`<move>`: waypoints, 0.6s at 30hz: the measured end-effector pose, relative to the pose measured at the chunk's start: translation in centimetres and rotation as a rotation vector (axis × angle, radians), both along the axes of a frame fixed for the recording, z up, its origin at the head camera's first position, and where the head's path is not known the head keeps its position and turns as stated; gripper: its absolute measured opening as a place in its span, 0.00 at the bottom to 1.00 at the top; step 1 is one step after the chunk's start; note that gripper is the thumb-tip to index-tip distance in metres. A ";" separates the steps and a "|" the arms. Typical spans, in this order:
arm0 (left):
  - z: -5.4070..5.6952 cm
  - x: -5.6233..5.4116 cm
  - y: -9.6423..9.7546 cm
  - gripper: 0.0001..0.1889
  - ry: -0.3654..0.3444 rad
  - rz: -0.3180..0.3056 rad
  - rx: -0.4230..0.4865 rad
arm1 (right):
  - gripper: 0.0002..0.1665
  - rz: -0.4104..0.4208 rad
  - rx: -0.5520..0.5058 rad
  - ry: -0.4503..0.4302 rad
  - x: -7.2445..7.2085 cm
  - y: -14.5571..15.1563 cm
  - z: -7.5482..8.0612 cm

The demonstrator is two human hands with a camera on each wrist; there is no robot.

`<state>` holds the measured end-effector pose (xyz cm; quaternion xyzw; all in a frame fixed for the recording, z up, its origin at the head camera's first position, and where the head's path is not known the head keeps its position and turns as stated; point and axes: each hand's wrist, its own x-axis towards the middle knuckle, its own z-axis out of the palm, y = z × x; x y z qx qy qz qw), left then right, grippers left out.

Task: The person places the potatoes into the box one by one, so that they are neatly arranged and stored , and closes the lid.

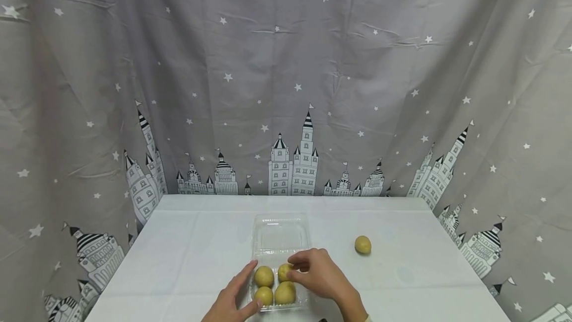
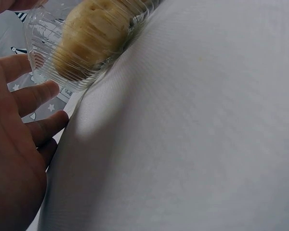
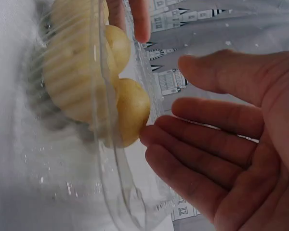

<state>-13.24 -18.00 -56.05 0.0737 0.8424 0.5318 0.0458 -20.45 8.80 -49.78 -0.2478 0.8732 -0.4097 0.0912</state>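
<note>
A clear plastic clamshell box lies with its lid folded back, and several round yellow potatoes sit in its base. My right hand is over the box's right side, beside the far-right potato. In the right wrist view its fingers are loosely extended, thumb apart, with fingertips at or very near a potato; contact is hard to tell. Along the box's left side is my left hand, its fingers spread. In the left wrist view those fingers reach beside the ribbed plastic wall.
Another potato lies alone on the white-covered table, to the right of the box. Behind and around the table hangs a grey curtain printed with castles and stars. A small dark object shows at the bottom edge.
</note>
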 end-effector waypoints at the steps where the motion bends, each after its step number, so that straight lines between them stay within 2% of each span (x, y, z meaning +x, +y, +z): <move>1: 0.0 0.0 0.0 0.48 -0.001 -0.001 -0.001 | 0.22 0.009 -0.004 -0.006 0.0 0.1 0.1; 6: 0.0 0.0 0.0 0.49 -0.009 0.003 0.002 | 0.20 0.045 -0.014 -0.002 -0.1 0.5 0.2; 18: 0.0 0.0 0.1 0.49 -0.040 0.016 -0.002 | 0.25 0.101 -0.026 0.025 -1.1 3.2 1.1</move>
